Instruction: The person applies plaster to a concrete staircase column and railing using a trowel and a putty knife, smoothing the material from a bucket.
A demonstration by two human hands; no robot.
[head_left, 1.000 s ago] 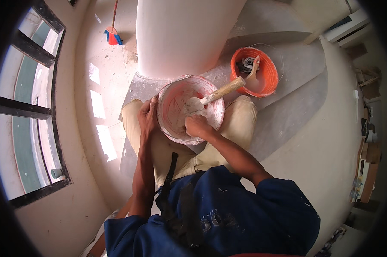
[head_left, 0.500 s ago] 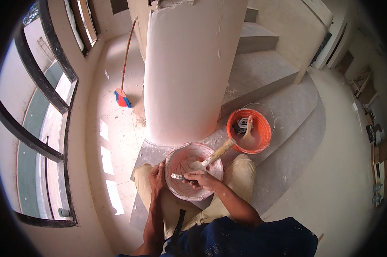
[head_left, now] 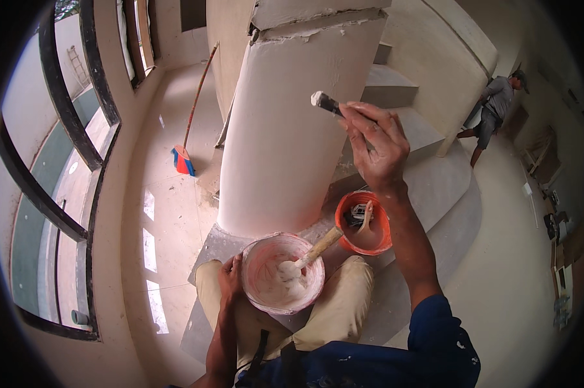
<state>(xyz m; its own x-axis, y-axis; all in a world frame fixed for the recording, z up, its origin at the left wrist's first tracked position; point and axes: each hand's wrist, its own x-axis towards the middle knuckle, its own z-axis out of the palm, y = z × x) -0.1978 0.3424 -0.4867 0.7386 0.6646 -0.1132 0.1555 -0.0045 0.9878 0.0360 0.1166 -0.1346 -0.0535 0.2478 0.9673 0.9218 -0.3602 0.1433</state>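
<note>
A short dark tool (head_left: 326, 103) with a white-coated tip is pinched in my right hand (head_left: 377, 143), raised in front of the curved white pillar (head_left: 292, 136). Its exact kind does not show. Lower down, my left hand (head_left: 230, 277) grips the left side of a pinkish-white bucket (head_left: 250, 291) between my knees. Wet white plaster (head_left: 275, 288) lies in the bucket. A tool with a thick wooden handle (head_left: 321, 247) leans in it, its head partly sunk in the plaster.
Right of the bucket stands an orange pail (head_left: 384, 236) holding a brush (head_left: 367, 216) and murky liquid. Curved grey steps (head_left: 428, 184) rise behind it. A broom (head_left: 183, 161) leans at the left near black-framed windows. Another person (head_left: 495, 107) is at the far right.
My right hand has lifted the short tool from over the bucket up before the pillar. My left hand stays at the bucket. A person has come into view at the far right.
</note>
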